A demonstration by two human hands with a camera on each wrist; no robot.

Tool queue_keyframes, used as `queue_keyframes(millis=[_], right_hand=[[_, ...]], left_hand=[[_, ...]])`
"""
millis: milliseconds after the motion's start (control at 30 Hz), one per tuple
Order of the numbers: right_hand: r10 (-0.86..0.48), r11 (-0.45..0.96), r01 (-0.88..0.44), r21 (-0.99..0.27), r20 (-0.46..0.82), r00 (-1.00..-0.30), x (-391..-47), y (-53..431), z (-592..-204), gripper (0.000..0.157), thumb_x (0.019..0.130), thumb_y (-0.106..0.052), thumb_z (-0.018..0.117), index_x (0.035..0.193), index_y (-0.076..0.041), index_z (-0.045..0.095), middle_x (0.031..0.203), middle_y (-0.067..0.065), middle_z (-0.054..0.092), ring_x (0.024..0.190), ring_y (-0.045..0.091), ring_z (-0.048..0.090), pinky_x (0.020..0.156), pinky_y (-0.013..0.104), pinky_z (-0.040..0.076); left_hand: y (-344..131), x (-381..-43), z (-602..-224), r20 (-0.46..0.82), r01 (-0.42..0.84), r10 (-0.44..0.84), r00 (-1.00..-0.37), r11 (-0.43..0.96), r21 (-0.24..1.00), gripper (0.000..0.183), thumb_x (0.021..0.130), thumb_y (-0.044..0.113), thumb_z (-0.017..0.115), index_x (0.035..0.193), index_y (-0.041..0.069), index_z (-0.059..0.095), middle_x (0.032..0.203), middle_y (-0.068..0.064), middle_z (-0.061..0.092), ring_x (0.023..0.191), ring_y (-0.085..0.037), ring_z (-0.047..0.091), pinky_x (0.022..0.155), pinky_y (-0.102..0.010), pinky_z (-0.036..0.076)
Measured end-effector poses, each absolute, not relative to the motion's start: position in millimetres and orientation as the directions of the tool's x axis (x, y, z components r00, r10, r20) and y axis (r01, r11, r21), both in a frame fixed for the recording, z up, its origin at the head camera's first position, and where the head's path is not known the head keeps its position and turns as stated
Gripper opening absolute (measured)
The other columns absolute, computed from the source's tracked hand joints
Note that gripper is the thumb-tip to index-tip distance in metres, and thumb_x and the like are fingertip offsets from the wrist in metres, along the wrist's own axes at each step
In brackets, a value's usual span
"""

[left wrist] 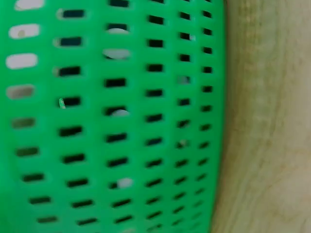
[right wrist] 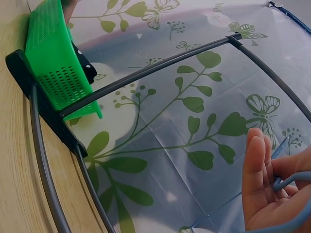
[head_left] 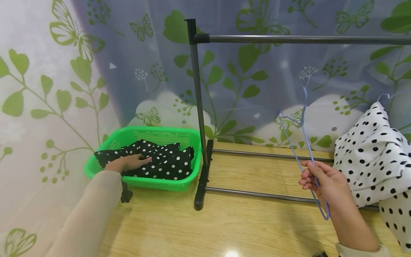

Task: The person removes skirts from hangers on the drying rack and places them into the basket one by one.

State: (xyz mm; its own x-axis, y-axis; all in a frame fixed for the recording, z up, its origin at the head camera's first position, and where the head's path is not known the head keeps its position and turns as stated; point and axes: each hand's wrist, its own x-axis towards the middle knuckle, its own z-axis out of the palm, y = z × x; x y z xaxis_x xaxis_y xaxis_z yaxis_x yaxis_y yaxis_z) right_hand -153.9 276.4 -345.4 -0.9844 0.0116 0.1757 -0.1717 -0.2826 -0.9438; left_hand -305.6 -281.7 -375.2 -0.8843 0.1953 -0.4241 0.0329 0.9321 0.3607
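My left hand rests on a black cloth with white dots, which lies bunched inside a green plastic basket. In the left wrist view only the basket's perforated wall shows, with bits of the dotted cloth behind its slots. My right hand pinches a thin blue clothes hanger between thumb and fingers, its hook pointing up. Seen from the right wrist, the hanger passes through that hand.
A metal clothes rack stands between the hands, with a dark upright post beside the basket and two low bars near the wooden floor. At the right, a white garment with black dots hangs from a hanger. A leaf-patterned curtain forms the back.
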Motion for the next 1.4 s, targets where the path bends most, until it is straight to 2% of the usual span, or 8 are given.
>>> queue_keyframes(millis=[333,567,800,1067,1167,1400], right_hand=[[0.007,-0.282,-0.17,-0.944,0.175,-0.985,-152.8,273.7,-344.6,0.02,0.1,-0.017,0.055,0.099,-0.011,0.074,0.073,0.003,0.068,0.062,0.014,0.068,0.054,0.023,0.056],[0.007,-0.285,-0.171,-0.943,0.176,-0.984,-153.3,271.9,-345.1,0.02,0.1,-0.016,0.054,0.098,-0.011,0.074,0.073,0.003,0.067,0.061,0.014,0.067,0.054,0.023,0.055],[-0.001,-0.282,-0.161,-0.946,0.168,-0.986,-153.6,271.3,-345.6,0.02,0.1,-0.017,0.055,0.098,-0.011,0.074,0.073,0.003,0.067,0.061,0.014,0.067,0.054,0.023,0.055],[0.008,-0.279,-0.161,-0.947,0.166,-0.986,-154.8,272.0,-344.9,0.019,0.099,-0.018,0.056,0.098,-0.011,0.074,0.073,0.003,0.067,0.061,0.014,0.068,0.054,0.023,0.055],[0.003,-0.276,-0.16,-0.948,0.166,-0.986,-154.7,272.9,-344.4,0.019,0.1,-0.019,0.056,0.098,-0.012,0.074,0.073,0.002,0.067,0.062,0.013,0.068,0.055,0.023,0.056],[0.0,-0.267,-0.162,-0.95,0.169,-0.986,-155.1,273.6,-344.5,0.02,0.1,-0.018,0.055,0.1,-0.013,0.073,0.073,0.002,0.067,0.061,0.013,0.067,0.054,0.023,0.055]], left_hand=[[-281.3,-302.3,-381.4,-0.385,0.026,0.181,-0.905,0.926,0.376,0.087,0.101,0.059,0.025,0.15,-0.012,0.013,0.152,-0.036,0.015,0.138,-0.055,0.015,0.109,-0.067,0.018],[-281.7,-304.4,-381.8,-0.342,0.011,0.152,-0.927,0.924,0.382,0.079,0.105,0.051,0.019,0.147,-0.017,0.017,0.149,-0.039,0.019,0.137,-0.055,0.019,0.11,-0.065,0.021],[-278.1,-307.1,-378.8,-0.31,-0.013,0.116,-0.944,0.923,0.385,0.076,0.105,0.051,0.018,0.15,-0.011,0.014,0.15,-0.038,0.019,0.137,-0.055,0.02,0.108,-0.066,0.023],[-266.8,-309.7,-362.0,-0.278,-0.034,0.084,-0.957,0.919,0.393,0.073,0.105,0.049,0.015,0.152,-0.007,0.011,0.151,-0.036,0.019,0.136,-0.055,0.023,0.109,-0.065,0.024],[-262.9,-310.8,-354.1,-0.274,-0.031,0.084,-0.958,0.919,0.393,0.073,0.105,0.049,0.013,0.152,-0.006,0.01,0.152,-0.036,0.017,0.137,-0.055,0.019,0.11,-0.064,0.022],[-256.2,-312.2,-332.7,-0.274,0.035,0.148,-0.95,0.925,0.378,0.077,0.104,0.053,0.014,0.153,-0.006,0.007,0.154,-0.035,0.01,0.138,-0.055,0.016,0.109,-0.066,0.02]])
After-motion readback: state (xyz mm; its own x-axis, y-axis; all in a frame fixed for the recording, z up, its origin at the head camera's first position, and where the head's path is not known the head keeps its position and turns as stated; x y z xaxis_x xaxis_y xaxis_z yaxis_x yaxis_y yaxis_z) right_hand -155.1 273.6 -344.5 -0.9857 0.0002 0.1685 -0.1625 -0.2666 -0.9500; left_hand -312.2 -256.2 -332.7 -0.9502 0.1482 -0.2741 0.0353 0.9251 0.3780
